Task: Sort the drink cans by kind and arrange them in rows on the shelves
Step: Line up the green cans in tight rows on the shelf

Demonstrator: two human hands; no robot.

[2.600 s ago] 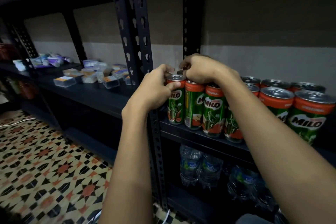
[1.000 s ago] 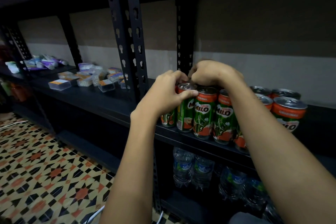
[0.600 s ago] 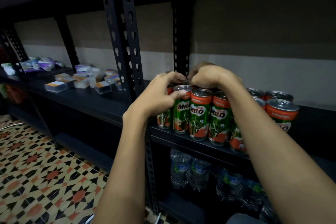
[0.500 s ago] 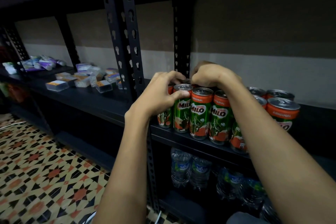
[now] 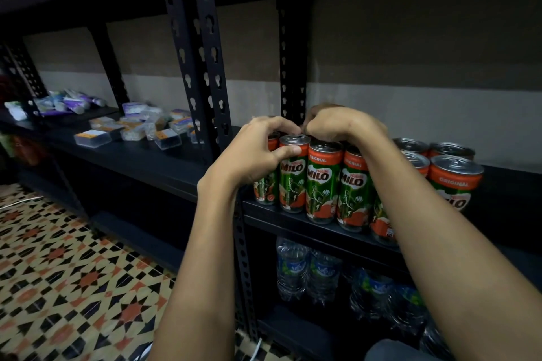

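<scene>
Nearest, two bare forearms reaching up and forward to the middle shelf [image 5: 322,231] of a dark metal rack. Left hand [image 5: 258,152] curled round the second can from the left [image 5: 293,173] in the front row, thumb laid across its face just under the rim, fingers arched over the top toward the can behind. Right hand [image 5: 343,126] bunched, fingers curled down over the tops just behind the front row; what they pinch hidden, cannot tell. Both hands touching at the fingertips above the same spot. Front row of green-and-red cans [image 5: 322,182] standing upright along the shelf edge, labels outward, shoulder to shoulder, one more at far left [image 5: 265,187] set slightly back and half hidden by the left hand. Further right, beyond the right forearm, a looser cluster of the same cans [image 5: 451,173], two deep. All one kind as far as visible, so sorting looks done here; judged well along, with left end being squared up and the right cluster probably needing closing in. Below, water bottles [image 5: 308,269] on the lower shelf. Far left, small boxes and packets [image 5: 132,129] on the neighbouring shelf.
</scene>
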